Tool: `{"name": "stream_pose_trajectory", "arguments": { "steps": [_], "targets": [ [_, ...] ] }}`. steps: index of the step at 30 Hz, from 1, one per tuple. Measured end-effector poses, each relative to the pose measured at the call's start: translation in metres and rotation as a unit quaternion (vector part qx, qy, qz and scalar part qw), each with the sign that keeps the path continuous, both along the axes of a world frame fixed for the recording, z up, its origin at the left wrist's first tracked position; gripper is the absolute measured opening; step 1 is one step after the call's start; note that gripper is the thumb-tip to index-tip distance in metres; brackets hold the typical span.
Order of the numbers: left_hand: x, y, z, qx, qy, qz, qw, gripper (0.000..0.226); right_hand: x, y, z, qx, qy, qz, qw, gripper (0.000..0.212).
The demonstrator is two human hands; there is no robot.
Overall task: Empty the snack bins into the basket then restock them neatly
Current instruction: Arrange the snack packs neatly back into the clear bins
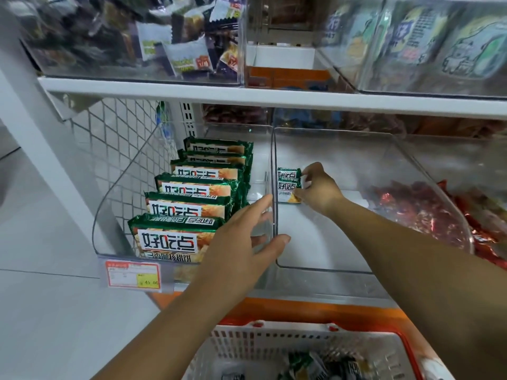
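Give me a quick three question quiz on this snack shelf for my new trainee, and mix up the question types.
1. True or false: the right hand pinches a small green packet inside the middle bin.
2. Where does the neat row of packets stand? A: left bin. B: right bin. C: floor.
3. Fill in: the left hand grips the middle bin's ____ wall.

Key: 1 true; 2 A; 3 left.
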State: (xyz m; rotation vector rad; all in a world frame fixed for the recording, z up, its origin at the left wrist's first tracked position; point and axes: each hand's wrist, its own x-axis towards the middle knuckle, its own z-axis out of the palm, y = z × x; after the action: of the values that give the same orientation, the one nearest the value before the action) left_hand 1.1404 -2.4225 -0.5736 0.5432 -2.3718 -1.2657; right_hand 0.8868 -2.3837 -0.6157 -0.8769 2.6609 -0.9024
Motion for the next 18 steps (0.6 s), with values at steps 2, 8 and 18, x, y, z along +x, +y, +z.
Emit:
{"name": "stream_pose_trajectory", "arguments": {
  "steps": [2, 8, 18],
  "targets": [
    [0.0, 0.0, 0.0, 0.004, 0.002, -0.003, 1.0, 0.067, 0.002, 0.002, 0.001, 0.002, -0.023, 0.004, 1.0, 0.046],
    [0.005, 0.001, 0.003, 0.023, 0.016, -0.008, 1.0, 0.065, 0.024, 0.033, 0.041, -0.059, -0.077, -0.011, 0.995, 0.071],
    [0.071, 0.076, -0.058, -0.069, 0.012, 0.008, 0.998, 0.03, 0.174, 0.193, -0.004, -0.396, -0.012, -0.109, 0.912, 0.026]
  ]
}}
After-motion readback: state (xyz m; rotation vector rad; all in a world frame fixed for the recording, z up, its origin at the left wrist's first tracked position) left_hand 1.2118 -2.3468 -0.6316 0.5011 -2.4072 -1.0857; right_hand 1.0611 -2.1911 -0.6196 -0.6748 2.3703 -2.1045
